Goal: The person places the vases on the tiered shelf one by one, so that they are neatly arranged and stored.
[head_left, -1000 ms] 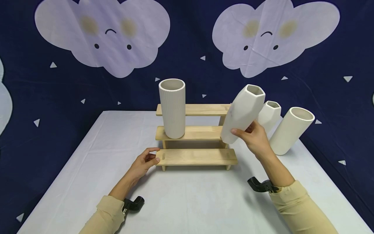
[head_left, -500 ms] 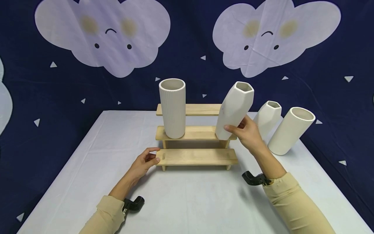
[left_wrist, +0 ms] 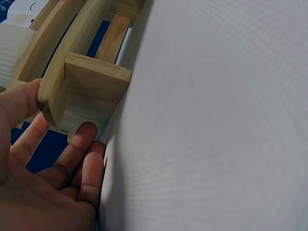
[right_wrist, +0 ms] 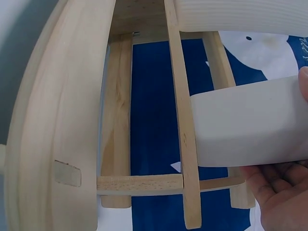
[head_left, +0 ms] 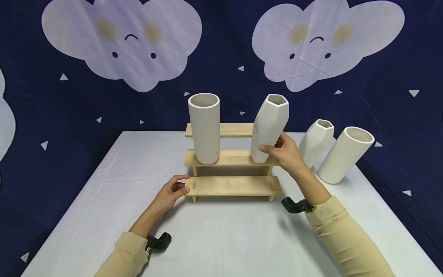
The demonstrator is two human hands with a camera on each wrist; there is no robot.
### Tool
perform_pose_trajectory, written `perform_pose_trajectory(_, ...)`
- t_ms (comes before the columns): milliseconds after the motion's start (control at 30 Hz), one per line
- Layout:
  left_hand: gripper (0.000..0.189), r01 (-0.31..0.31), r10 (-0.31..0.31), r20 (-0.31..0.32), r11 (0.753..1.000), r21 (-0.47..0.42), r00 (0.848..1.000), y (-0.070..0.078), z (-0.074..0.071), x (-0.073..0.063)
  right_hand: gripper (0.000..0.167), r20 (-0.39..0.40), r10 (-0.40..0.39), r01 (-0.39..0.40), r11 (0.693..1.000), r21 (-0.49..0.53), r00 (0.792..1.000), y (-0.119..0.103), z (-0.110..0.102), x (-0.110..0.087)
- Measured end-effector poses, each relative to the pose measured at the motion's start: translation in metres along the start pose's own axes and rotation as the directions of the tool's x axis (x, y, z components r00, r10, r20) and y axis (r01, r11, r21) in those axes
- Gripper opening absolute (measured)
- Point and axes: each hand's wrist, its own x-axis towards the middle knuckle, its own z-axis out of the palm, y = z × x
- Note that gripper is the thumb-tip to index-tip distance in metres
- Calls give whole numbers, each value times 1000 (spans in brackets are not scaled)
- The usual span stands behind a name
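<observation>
A three-step wooden shelf [head_left: 233, 186] stands on the table. My left hand [head_left: 170, 195] holds the left end of its lowest step, thumb and index finger at the plank's corners; the other fingers are loosely bent beside the shelf leg in the left wrist view. My right hand [head_left: 288, 154] grips a white faceted vase [head_left: 268, 125] low on its body, thumb in front. This vase leans to the right, its base at the right part of the middle step. In the right wrist view the vase's base [right_wrist: 240, 127] is right at the step's edge. A ribbed white vase [head_left: 205, 130] stands upright on that step's left part.
On the table right of the shelf stand a second faceted vase [head_left: 316, 140] and a white cylindrical vase [head_left: 346, 154], close behind my right forearm. A dark blue cloth [head_left: 221, 69] with clouds hangs behind the white table [head_left: 221, 238].
My right hand has carried the faceted vase leftward from the shelf's right end to over the middle step, and it leans less. My left hand stays in place.
</observation>
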Motion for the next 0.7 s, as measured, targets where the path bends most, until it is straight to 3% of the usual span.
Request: perform_pose_trajectory(700, 46, 9, -9, -3, 1000, -6, 1000, 1, 0, -1, 66, 24, 50, -49, 999, -21, 998, -1, 5, 10)
